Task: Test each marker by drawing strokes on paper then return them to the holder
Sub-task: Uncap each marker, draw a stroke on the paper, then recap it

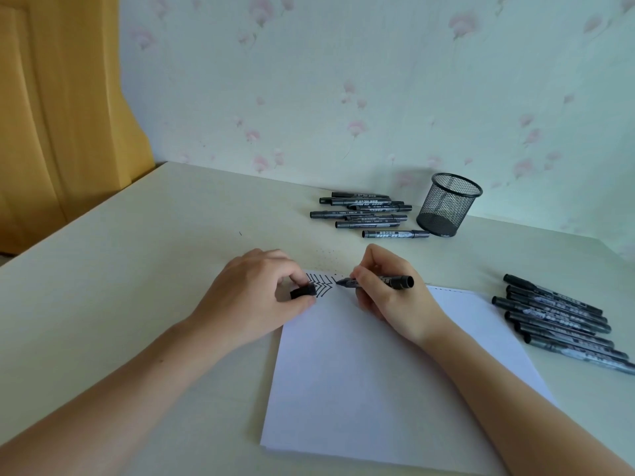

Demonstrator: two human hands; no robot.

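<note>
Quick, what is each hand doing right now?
Left hand: pinches a small black plastic marker cap.
Right hand: grips an uncapped black marker, tip at the white paper.

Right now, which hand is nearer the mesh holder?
Right. The right hand, gripping a marker on the paper, sits in front of and left of the holder; the left hand, pinching the cap, is farther left.

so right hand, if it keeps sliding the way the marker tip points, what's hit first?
Likely the cap pinched in the left hand: the right hand aims its marker leftward across the drawn strokes on the paper.
</note>
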